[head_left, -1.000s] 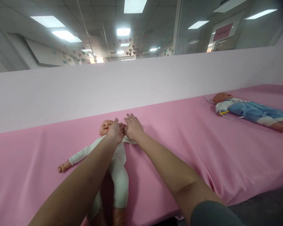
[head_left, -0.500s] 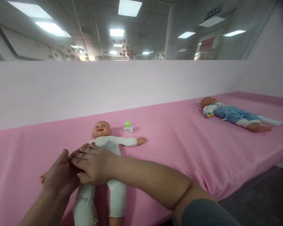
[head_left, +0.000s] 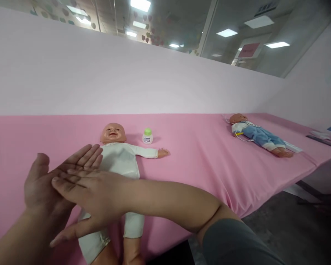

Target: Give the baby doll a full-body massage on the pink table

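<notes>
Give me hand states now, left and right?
Left hand: open, palm up, holding nothing.
Right hand: open, flat across the left palm, above the doll.

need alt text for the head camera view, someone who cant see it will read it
Two bare hands, the right hand laid palm-down across the open left hand, are held above a baby doll in a white suit lying face-up on a pink table cover. A small green-capped bottle stands beside the doll's head, and a second doll in blue trousers lies farther right.
</notes>
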`<state>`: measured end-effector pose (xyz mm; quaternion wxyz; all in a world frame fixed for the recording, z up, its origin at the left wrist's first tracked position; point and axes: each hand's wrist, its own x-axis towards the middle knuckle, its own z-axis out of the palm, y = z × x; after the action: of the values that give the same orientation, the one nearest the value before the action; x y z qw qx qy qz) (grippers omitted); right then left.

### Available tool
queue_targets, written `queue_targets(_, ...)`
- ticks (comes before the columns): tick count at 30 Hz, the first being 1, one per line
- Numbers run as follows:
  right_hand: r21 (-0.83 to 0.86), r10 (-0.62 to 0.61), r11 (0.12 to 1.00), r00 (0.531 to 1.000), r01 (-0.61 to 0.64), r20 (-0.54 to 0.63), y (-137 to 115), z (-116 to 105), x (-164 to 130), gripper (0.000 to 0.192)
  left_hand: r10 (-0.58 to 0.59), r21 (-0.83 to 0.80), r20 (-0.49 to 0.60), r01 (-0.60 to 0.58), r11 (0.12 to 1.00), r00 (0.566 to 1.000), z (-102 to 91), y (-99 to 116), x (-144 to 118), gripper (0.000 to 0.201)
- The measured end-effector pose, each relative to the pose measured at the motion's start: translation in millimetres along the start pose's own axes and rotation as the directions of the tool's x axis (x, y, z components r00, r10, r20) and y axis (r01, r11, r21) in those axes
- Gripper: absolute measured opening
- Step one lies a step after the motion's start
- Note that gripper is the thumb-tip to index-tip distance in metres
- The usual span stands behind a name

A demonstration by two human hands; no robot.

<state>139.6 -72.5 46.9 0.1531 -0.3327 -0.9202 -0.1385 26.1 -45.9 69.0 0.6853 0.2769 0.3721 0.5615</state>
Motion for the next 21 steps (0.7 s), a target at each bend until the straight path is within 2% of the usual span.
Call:
queue_targets(3,0.058,0.057,0.997,0.998,-0.057,0.016,11.6,1.2,-3.7,0.105,-0.055,-0.001,-0.001,0.055,0.999,0.999,7.2,-7.2,-5.9,0.088)
queue_targets(6,0.107,0.102,0.988,0.994,-0.107,0.049,28.9,7.6,-7.6,0.093,-0.126,-0.053,-0.003,0.126,0.991,0.992,10.9,-5.2,-6.0,0.087)
queue_targets(9,0.149,0.134,0.978,0.986,-0.148,0.100,38.5,11.6,-9.5,0.087,-0.096,-0.111,0.002,0.095,0.989,0.995,5.1,2.0,0.8,0.084)
queue_targets(12,0.200,0.089,0.974,0.991,-0.107,0.097,31.9,8.7,-8.8,0.093,-0.020,-0.132,0.008,0.021,0.991,1.000,-6.8,6.4,9.5,0.083)
queue_targets(16,0.271,-0.011,0.962,0.996,-0.015,0.091,10.1,-2.0,-7.3,0.100,0.050,-0.133,0.030,-0.045,0.990,0.998,-17.6,3.8,15.7,0.085)
queue_targets(21,0.294,0.031,0.955,0.997,-0.052,0.076,1.7,-6.3,-8.6,0.101,-0.021,-0.211,0.011,0.023,0.977,1.000,-11.5,-4.4,9.1,0.076)
